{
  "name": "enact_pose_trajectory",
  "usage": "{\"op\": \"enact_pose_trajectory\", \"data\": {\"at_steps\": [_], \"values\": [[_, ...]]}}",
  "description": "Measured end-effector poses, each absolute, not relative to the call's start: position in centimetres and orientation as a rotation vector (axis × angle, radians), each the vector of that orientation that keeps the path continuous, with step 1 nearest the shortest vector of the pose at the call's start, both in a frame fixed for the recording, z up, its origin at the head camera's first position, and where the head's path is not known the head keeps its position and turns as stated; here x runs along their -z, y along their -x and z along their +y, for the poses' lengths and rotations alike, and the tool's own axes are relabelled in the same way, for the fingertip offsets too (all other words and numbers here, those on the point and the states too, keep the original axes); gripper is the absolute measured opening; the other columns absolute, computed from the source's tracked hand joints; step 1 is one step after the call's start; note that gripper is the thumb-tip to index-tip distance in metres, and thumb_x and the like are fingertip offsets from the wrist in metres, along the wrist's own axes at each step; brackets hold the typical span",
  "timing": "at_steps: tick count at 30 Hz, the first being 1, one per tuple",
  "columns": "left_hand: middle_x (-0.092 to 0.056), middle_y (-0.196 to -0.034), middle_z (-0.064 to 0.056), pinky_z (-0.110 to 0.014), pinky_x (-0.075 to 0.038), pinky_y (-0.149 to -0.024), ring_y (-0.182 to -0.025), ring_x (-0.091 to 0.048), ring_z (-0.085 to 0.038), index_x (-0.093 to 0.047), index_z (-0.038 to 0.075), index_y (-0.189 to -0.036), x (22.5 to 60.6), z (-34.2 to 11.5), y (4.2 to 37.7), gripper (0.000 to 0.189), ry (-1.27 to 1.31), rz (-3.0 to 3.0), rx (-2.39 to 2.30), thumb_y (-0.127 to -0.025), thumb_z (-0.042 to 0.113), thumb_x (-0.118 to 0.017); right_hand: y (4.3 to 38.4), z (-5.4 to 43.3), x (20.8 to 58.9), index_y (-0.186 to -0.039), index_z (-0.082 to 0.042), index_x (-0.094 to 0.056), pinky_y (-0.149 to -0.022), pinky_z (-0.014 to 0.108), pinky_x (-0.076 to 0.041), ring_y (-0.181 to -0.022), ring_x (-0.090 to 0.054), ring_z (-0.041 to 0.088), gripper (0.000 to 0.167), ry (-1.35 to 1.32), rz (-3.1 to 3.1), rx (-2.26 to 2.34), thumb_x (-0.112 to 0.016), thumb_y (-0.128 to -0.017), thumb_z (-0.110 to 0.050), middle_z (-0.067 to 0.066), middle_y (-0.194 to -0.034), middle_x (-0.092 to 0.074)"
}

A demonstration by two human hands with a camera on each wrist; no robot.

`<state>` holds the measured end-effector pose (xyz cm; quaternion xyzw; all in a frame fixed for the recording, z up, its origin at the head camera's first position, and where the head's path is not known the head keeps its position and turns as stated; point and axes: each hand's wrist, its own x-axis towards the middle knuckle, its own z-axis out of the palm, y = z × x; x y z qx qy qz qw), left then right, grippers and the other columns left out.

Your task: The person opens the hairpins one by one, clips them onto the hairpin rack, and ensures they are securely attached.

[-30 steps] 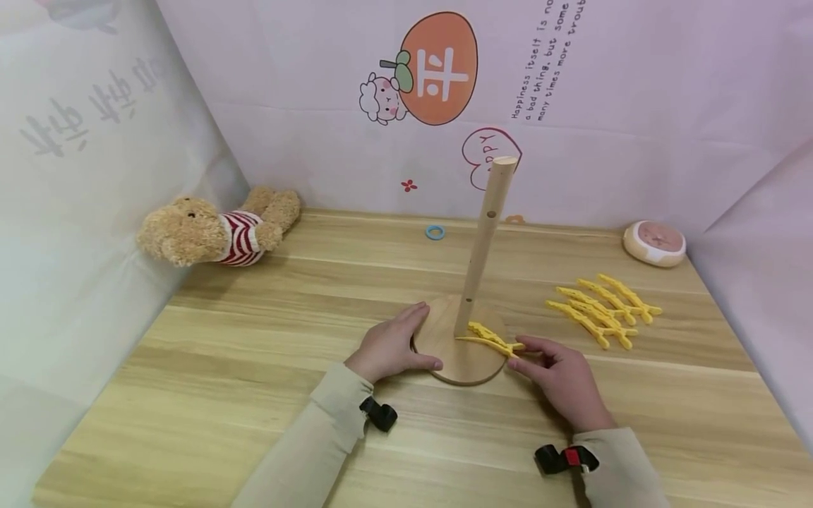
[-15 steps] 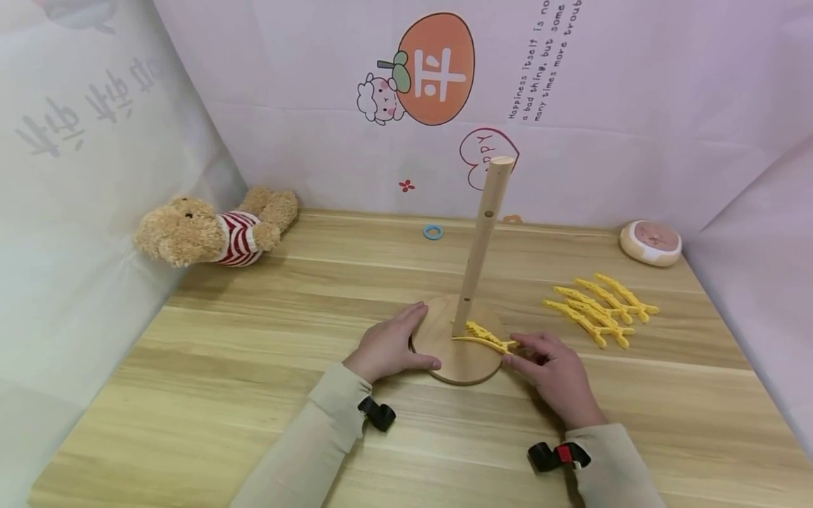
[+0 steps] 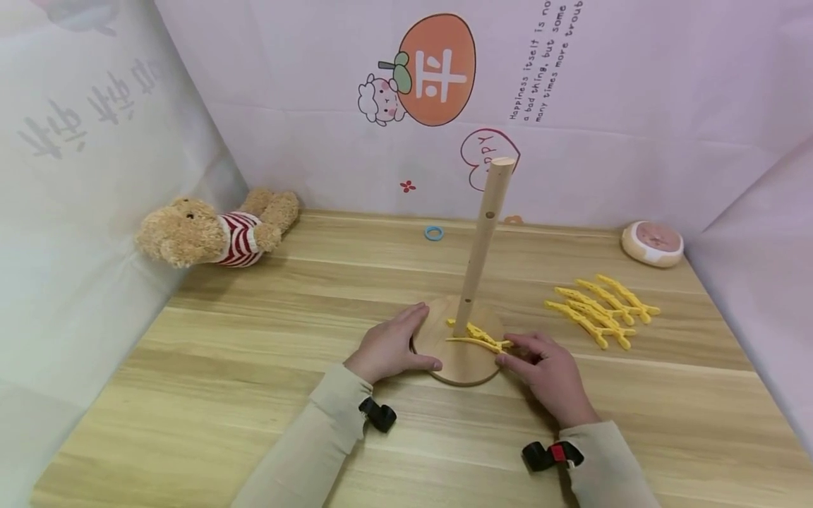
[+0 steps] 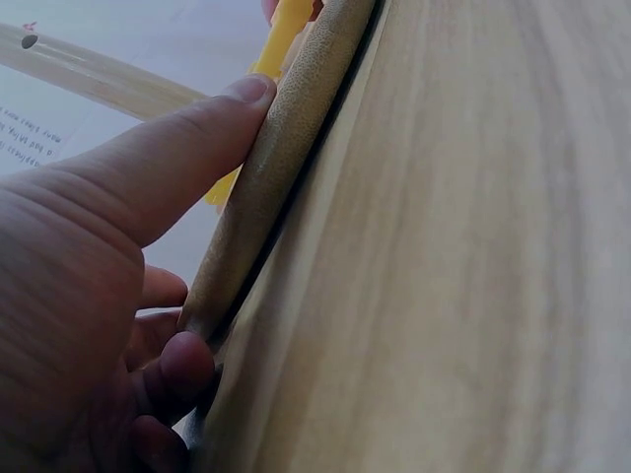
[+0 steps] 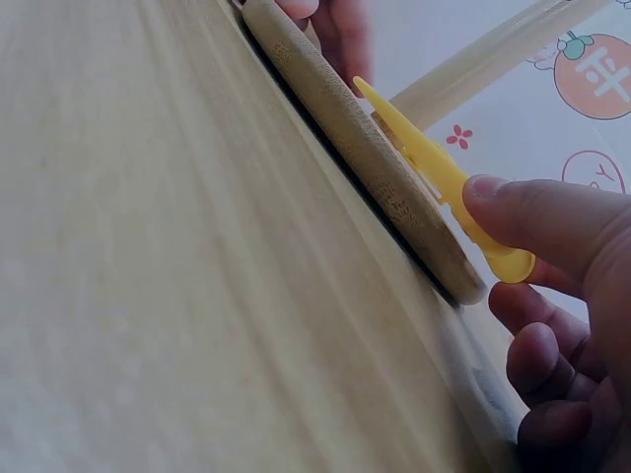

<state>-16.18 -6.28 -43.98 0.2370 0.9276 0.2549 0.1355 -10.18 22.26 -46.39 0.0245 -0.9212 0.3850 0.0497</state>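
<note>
The wooden stand has a round base (image 3: 466, 370) and an upright post (image 3: 480, 247) with holes in it. My left hand (image 3: 394, 343) grips the base's left edge, thumb on the rim and fingers round the side; the thumb (image 4: 202, 138) shows at the rim in the left wrist view. My right hand (image 3: 549, 374) pinches the handle end of a yellow alligator hair clip (image 3: 483, 343) low over the base. The clip's jaws are spread, one on either side of the post's foot. In the right wrist view my thumb (image 5: 532, 212) presses the clip's handle.
Several more yellow hair clips (image 3: 593, 310) lie on the table to the right. A blue ring (image 3: 434, 233) lies behind the stand. A teddy bear (image 3: 216, 229) lies at the back left, and a round pink-and-white object (image 3: 653, 243) sits at the back right.
My right hand has slid left with the hair clip, so its jaws reach further past both sides of the post's foot. My left hand stays on the base.
</note>
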Motion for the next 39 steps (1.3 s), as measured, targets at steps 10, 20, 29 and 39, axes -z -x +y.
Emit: {"op": "enact_pose_trajectory", "data": {"at_steps": [10, 20, 29, 39], "values": [[-0.027, -0.165, -0.005, -0.049, -0.033, -0.116, -0.149, -0.029, -0.025, -0.031, 0.011, -0.158, 43.88, -6.31, 16.11, 0.104, -0.677, 2.682, -0.735, -0.079, 0.058, -0.079, 10.27, 22.29, 46.52, -0.120, -0.012, -0.074, -0.068, 0.027, -0.048, -0.081, -0.057, 0.015, 0.040, -0.089, -2.799, -1.175, -0.080, -0.087, -0.033, 0.000, -0.101, -0.068], [-0.028, -0.164, -0.006, -0.050, -0.035, -0.114, -0.148, -0.031, -0.026, -0.032, 0.010, -0.158, 44.06, -6.34, 16.18, 0.104, -0.681, 2.689, -0.745, -0.078, 0.059, -0.079, 10.33, 22.31, 46.40, -0.122, -0.013, -0.074, -0.067, 0.028, -0.047, -0.081, -0.056, 0.016, 0.042, -0.078, -2.816, -1.169, -0.080, -0.087, -0.035, 0.000, -0.104, -0.068], [-0.028, -0.164, -0.006, -0.050, -0.035, -0.114, -0.148, -0.031, -0.027, -0.031, 0.011, -0.158, 44.23, -6.22, 16.30, 0.105, -0.683, 2.692, -0.742, -0.078, 0.059, -0.079, 10.25, 22.38, 46.30, -0.123, -0.013, -0.073, -0.068, 0.027, -0.047, -0.081, -0.056, 0.016, 0.043, -0.087, -2.818, -1.168, -0.079, -0.087, -0.037, 0.001, -0.106, -0.068], [-0.026, -0.165, -0.004, -0.050, -0.035, -0.115, -0.148, -0.030, -0.025, -0.030, 0.012, -0.159, 44.37, -6.16, 16.29, 0.105, -0.672, 2.688, -0.734, -0.078, 0.059, -0.079, 10.17, 22.25, 46.07, -0.123, -0.013, -0.074, -0.068, 0.027, -0.047, -0.081, -0.057, 0.015, 0.043, -0.075, -2.823, -1.188, -0.079, -0.087, -0.037, 0.000, -0.105, -0.068]]}}
